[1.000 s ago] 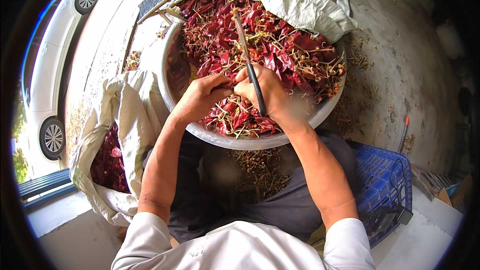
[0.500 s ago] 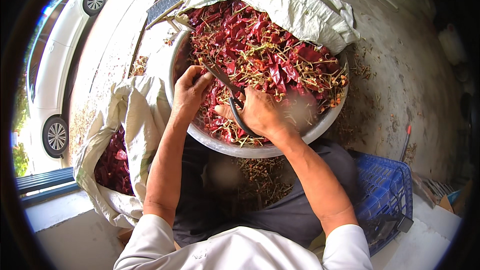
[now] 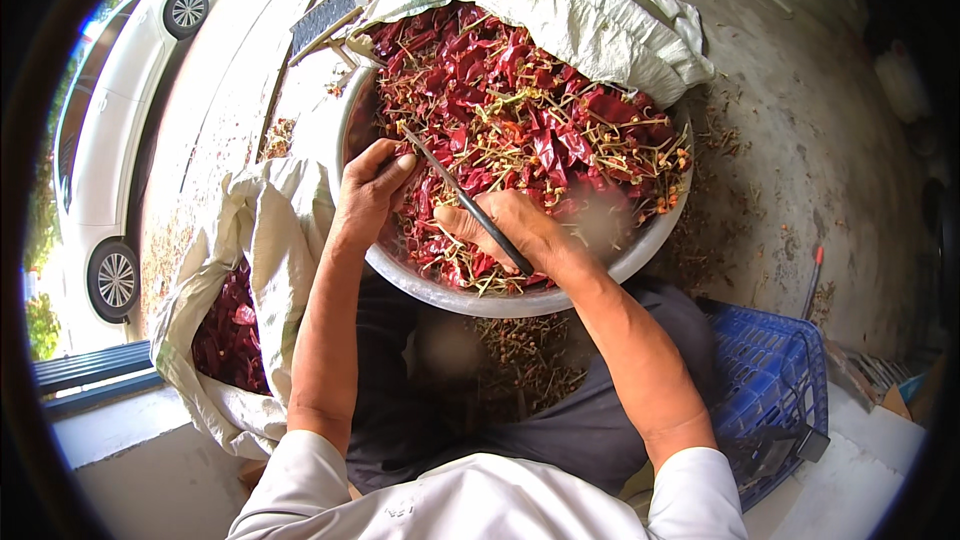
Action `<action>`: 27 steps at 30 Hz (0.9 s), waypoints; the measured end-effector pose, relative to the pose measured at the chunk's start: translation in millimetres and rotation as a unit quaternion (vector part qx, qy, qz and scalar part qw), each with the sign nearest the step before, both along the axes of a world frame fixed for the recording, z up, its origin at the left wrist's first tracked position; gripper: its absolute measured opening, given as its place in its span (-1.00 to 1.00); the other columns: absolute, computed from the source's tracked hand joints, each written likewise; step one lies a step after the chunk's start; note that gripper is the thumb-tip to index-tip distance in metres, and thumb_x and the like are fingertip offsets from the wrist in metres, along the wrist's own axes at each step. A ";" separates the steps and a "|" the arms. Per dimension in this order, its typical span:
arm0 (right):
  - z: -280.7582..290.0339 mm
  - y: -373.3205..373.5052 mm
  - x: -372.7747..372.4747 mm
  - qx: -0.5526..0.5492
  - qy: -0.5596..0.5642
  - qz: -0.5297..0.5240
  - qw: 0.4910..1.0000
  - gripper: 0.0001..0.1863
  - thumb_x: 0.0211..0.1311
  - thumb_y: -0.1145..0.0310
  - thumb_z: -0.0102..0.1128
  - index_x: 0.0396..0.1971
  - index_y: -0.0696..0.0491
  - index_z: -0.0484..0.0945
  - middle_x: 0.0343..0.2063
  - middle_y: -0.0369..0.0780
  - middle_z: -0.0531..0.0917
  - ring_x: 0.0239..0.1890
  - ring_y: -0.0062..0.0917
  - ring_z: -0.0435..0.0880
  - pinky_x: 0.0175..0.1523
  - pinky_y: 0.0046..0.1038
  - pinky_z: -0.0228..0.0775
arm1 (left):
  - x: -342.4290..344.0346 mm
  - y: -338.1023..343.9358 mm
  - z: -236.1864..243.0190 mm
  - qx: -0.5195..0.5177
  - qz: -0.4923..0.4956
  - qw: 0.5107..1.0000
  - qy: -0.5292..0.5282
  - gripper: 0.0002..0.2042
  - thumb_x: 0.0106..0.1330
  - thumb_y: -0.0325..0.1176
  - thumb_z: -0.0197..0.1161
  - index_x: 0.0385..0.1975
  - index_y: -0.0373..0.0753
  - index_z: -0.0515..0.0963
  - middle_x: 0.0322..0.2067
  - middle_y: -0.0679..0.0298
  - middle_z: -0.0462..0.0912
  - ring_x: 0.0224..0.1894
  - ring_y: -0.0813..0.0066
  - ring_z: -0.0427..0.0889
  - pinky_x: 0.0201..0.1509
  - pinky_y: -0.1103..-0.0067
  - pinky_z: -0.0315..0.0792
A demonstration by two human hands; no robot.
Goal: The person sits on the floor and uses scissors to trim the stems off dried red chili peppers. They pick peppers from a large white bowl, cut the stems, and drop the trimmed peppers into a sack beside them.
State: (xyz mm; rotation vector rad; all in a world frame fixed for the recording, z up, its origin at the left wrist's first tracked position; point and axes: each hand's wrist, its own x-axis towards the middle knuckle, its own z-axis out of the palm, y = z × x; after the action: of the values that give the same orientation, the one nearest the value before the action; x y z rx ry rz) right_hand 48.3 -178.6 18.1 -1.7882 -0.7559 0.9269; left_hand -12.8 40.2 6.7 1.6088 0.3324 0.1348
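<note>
A wide metal basin (image 3: 352, 125) heaped with dried red chilies (image 3: 470, 70) and pale stems stands before me. My right hand (image 3: 515, 228) is closed round black-handled scissors (image 3: 455, 188), held over the near part of the heap. Their blades point up and left, looking closed, with the tips beside the fingertips of my left hand (image 3: 372, 190). That hand is pinched at the basin's left rim on a dried chili, of which only a little red shows by the fingers; the rest is hidden.
A white woven sack (image 3: 560, 15) lies over the basin's far side. Another open sack (image 3: 275, 240) with red chilies stands at the left. At the right is a blue plastic crate (image 3: 765, 360). Stem scraps (image 3: 525, 360) litter the floor; a white car (image 3: 125, 130) is outside.
The scissors have gone from spread to closed, their handles now together in my right hand. My left hand has shifted slightly left and down.
</note>
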 end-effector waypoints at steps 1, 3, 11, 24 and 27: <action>-9.2 -0.2 -1.2 0.028 0.054 -0.007 0.998 -0.22 0.25 -0.37 0.04 -0.62 0.20 0.47 -0.78 -0.17 0.43 -0.67 -0.43 0.50 -0.48 -0.28 0.34 | 0.8 0.1 -2.0 -0.010 0.005 1.000 -0.002 -0.90 0.41 -0.38 0.23 -0.35 -0.19 0.50 -0.51 0.52 0.45 -0.57 0.81 0.30 -0.55 0.76 0.18; -16.8 1.3 -7.0 0.079 0.186 -0.024 0.979 -0.25 0.23 -0.39 0.06 -0.65 0.12 0.41 -0.82 -0.32 0.34 -0.76 -0.64 0.38 -0.62 -0.44 0.26 | 1.0 0.5 -2.7 -0.029 0.011 1.000 -0.003 -0.91 0.41 -0.38 0.23 -0.35 -0.19 0.51 -0.51 0.52 0.46 -0.58 0.81 0.31 -0.56 0.76 0.18; -18.8 10.5 -17.7 0.302 0.381 -0.077 0.871 -0.32 0.15 -0.43 0.10 -0.52 0.01 0.40 -0.76 -0.49 0.26 -0.79 -0.83 0.23 -0.71 -0.68 0.12 | 1.0 -11.3 -13.7 -0.193 -0.007 0.981 -0.016 -0.93 0.45 -0.37 0.16 -0.28 -0.19 0.48 -0.52 0.36 0.49 -0.55 0.69 0.36 -0.53 0.76 0.21; 6.0 -6.5 -0.8 -0.148 -0.213 -0.079 0.963 -0.02 -0.14 -0.47 0.31 -0.19 0.31 0.51 -0.28 0.16 0.67 -0.12 -0.01 0.69 0.03 -0.15 0.50 | 1.2 -0.9 -9.1 -0.132 -0.005 0.991 0.003 -0.91 0.48 -0.34 0.12 -0.23 -0.19 0.48 -0.51 0.42 0.43 -0.54 0.76 0.32 -0.56 0.78 0.20; 7.4 -5.1 -2.8 -0.154 -0.227 -0.071 0.959 -0.04 -0.10 -0.44 0.31 -0.20 0.32 0.51 -0.28 0.17 0.66 -0.12 -0.01 0.68 0.02 -0.14 0.50 | -1.0 -3.3 -2.4 -0.115 -0.007 0.993 0.011 -0.90 0.47 -0.31 0.13 -0.29 -0.16 0.48 -0.55 0.44 0.43 -0.60 0.79 0.27 -0.59 0.79 0.15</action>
State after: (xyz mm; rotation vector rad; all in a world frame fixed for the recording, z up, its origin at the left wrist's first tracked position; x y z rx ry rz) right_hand 45.6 -183.7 25.5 -2.3431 -0.7800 0.5617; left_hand -13.8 36.8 4.3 1.3850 0.3408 0.0659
